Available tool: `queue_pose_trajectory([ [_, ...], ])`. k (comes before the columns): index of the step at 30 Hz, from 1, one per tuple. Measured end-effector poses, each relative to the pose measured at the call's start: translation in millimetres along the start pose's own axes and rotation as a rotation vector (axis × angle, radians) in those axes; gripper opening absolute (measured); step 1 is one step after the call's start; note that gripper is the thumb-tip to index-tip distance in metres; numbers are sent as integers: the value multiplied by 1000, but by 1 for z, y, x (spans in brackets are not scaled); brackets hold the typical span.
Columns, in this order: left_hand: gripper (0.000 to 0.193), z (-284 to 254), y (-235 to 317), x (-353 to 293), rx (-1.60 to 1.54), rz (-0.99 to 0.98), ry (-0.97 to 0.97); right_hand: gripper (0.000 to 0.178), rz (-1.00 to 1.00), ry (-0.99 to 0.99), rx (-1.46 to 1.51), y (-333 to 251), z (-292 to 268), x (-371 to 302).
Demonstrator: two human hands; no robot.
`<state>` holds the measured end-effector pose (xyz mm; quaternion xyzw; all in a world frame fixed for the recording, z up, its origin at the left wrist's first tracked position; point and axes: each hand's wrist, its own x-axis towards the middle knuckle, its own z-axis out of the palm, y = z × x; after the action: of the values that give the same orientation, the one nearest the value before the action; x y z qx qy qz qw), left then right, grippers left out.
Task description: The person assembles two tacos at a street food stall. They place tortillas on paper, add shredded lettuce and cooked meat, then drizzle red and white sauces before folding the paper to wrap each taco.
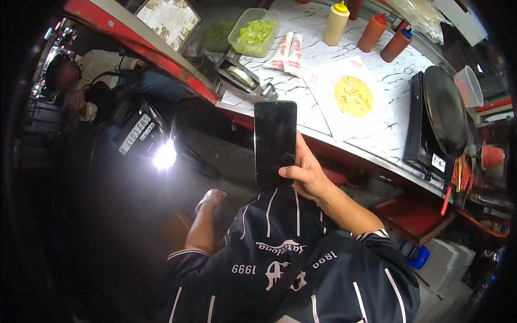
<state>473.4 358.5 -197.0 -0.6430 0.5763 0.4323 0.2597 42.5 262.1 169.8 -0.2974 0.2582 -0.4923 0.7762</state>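
R hand point(309, 173) w/ blk phone point(275, 139)

Phone point(275, 141) left of flatbread point(354, 97)

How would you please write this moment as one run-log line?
right grip: holding black phone | left grip: plastic-covered, off counter | counter: flatbread on white paper

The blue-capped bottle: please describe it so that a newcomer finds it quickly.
On the marbled counter, find the round black pan at right. Left of it, toward the far edge, stands a reddish squeeze bottle: its cap is blue, unlike the red-capped bottle and yellow-capped bottle.
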Motion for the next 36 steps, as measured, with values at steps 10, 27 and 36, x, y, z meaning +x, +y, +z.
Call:
queue_pose_trajectory([
  [10,31,49,64,-44,-22,15,52,115,35,-87,-36,-63,-61,-16],
  [27,38,0,181,-3,560,642,161,134,51,-47,33,-81,-120,-71],
  [36,37,-41,363,25,184,663,-53,144,-115,392,-194,-61,-115,-138],
])
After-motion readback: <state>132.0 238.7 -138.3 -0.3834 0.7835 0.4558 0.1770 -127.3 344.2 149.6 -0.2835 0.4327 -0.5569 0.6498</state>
